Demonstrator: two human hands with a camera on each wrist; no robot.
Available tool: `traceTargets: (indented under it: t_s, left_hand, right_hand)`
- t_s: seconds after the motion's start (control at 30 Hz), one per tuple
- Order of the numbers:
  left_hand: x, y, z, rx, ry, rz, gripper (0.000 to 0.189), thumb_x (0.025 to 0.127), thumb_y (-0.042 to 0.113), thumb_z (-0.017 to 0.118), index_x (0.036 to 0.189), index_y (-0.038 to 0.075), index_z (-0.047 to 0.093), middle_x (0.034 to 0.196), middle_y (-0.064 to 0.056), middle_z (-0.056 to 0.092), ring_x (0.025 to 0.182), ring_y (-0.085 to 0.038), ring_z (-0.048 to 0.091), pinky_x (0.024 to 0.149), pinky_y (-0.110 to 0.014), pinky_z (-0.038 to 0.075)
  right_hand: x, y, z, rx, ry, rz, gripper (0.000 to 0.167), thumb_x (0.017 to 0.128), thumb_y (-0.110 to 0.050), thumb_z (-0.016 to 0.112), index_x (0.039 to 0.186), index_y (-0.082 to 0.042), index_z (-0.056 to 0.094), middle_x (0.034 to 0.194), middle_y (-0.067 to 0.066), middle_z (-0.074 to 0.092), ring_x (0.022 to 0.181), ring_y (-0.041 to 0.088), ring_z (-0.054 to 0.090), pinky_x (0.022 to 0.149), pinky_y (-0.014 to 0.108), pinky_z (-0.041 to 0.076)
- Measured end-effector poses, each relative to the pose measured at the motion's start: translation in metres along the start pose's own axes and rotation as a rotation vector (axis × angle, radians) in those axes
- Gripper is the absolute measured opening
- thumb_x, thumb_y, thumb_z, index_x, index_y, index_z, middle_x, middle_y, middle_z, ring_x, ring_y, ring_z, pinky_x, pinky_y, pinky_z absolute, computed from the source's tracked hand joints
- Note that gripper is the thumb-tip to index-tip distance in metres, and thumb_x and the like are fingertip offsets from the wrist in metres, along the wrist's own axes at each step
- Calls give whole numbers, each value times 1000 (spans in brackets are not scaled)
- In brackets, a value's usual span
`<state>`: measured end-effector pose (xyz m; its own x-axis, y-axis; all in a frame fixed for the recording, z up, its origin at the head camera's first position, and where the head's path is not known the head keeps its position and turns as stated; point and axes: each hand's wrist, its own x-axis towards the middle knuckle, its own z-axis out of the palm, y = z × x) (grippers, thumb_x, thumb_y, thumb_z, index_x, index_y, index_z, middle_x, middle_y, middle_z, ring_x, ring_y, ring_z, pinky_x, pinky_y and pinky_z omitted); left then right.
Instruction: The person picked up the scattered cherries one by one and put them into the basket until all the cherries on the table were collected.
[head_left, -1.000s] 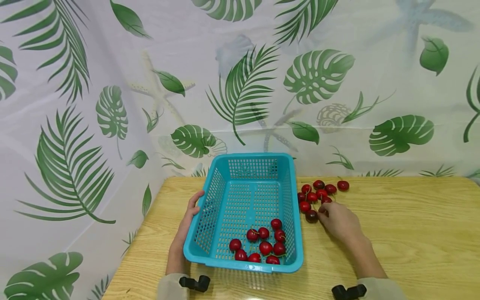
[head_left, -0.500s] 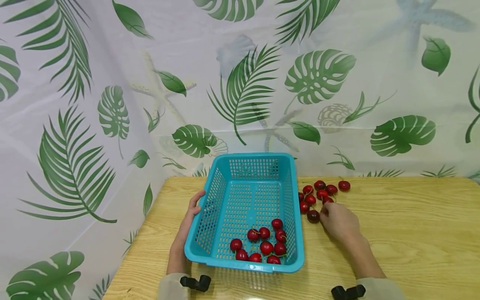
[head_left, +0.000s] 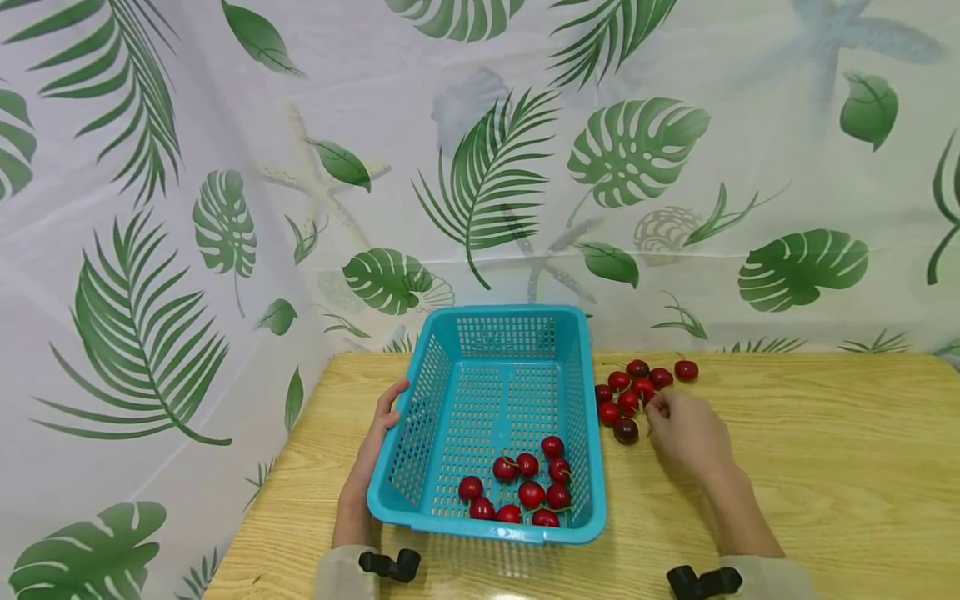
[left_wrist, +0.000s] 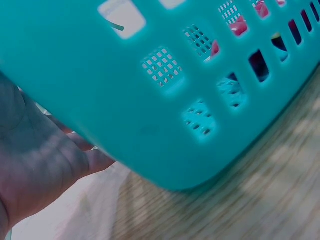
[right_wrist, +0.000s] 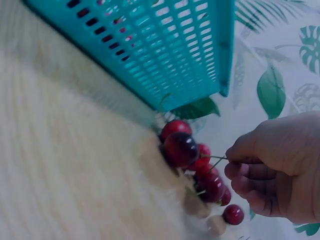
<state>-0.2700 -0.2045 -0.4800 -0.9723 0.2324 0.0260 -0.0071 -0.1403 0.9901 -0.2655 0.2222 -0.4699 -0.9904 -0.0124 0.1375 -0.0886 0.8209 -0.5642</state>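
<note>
A blue plastic basket [head_left: 501, 532] with perforated walls stands on the table, several red cherries [head_left: 532, 495] gathered at its near right. My left hand [head_left: 372, 442] rests against the outside of its left wall, fingers at the rim; the left wrist view shows the palm [left_wrist: 40, 150] with the fingertips partly hidden by the basket. My right hand [head_left: 692, 433] is at a pile of cherries [head_left: 628, 403] right of the basket. Close up, its thumb and forefinger pinch a thin green cherry stem [right_wrist: 218, 158], and dark red cherries [right_wrist: 181, 149] lie beside and below the fingers.
The wooden table [head_left: 840, 450] extends to the right of the pile. Behind and to the left hangs a white leaf-print cloth [head_left: 480, 208]. One cherry [head_left: 686, 370] lies at the pile's back right, near the table's far edge.
My right hand has moved slightly up and to the right, its fingertips now covering the spot where a cherry showed. A few pile cherries have shifted. Left hand and basket hold still.
</note>
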Motion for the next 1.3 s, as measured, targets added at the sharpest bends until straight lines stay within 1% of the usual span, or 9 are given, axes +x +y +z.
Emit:
traceTargets:
  t_s: [0.17, 0.47, 0.6, 0.67, 0.77, 0.83, 0.9, 1.07, 1.3]
  left_hand:
    - [3, 3, -1, 8, 12, -2, 53, 103, 24, 27, 155, 21, 19, 159, -16, 21, 136, -42, 32, 99, -42, 39]
    - [6, 9, -2, 5, 19, -2, 53, 103, 25, 28, 155, 23, 18, 160, -16, 20, 137, -42, 31, 99, -43, 40]
    - [8, 8, -4, 29, 16, 16, 52, 103, 24, 26, 155, 22, 18, 159, -20, 20, 136, -42, 32, 97, -42, 42]
    - [11, 8, -4, 46, 21, 54, 53, 103, 19, 25, 155, 16, 18, 158, -25, 20, 136, -43, 32, 99, -39, 42]
    - [11, 7, -5, 55, 29, 56, 53, 102, 19, 25, 154, 18, 20, 159, -22, 19, 135, -41, 33, 98, -38, 42]
    - [10, 6, -6, 49, 27, 50, 52, 103, 21, 26, 155, 18, 21, 159, -20, 19, 135, -41, 33, 99, -39, 41]
    - [6, 4, -6, 39, 17, 15, 52, 103, 25, 26, 155, 23, 20, 160, -15, 19, 135, -41, 32, 97, -42, 41]
    - [2, -1, -4, 22, -11, 5, 52, 105, 26, 26, 156, 20, 16, 160, -17, 18, 136, -43, 30, 99, -44, 39]
    - [2, -4, -3, 17, -20, 21, 51, 105, 27, 25, 155, 20, 17, 159, -18, 19, 136, -44, 30, 100, -45, 38]
  right_hand:
    - [2, -10, -10, 22, 38, -27, 16, 96, -8, 57, 94, 6, 65, 81, 15, 67, 61, 20, 53, 55, 34, 44]
    - [0, -37, -25, 104, 202, -94, 16, 97, -7, 60, 100, 7, 67, 82, 16, 68, 62, 20, 54, 55, 29, 44]
    - [-5, -54, -27, 144, 312, -190, 10, 93, -3, 65, 98, 6, 68, 82, 15, 70, 67, 21, 59, 57, 27, 48]
    - [-7, -63, -26, 160, 363, -261, 8, 89, 2, 68, 95, 5, 69, 82, 14, 70, 68, 21, 61, 58, 25, 50]
    - [-10, -75, -23, 180, 405, -354, 11, 83, 7, 72, 93, 3, 70, 82, 11, 71, 71, 20, 62, 61, 25, 52]
    - [-12, -81, -19, 188, 414, -399, 13, 81, 8, 74, 92, 2, 71, 81, 8, 71, 70, 18, 63, 62, 25, 53]
    - [-15, -85, -14, 205, 416, -432, 14, 80, 9, 75, 91, 1, 72, 81, 6, 70, 70, 16, 63, 63, 26, 54]
    - [-21, -94, 0, 205, 415, -485, 19, 76, 11, 77, 90, 0, 72, 81, 4, 69, 70, 12, 61, 62, 26, 54]
    - [-28, -102, 18, 68, 350, -493, 17, 77, 4, 80, 89, -4, 72, 81, 4, 70, 71, 14, 65, 63, 29, 55]
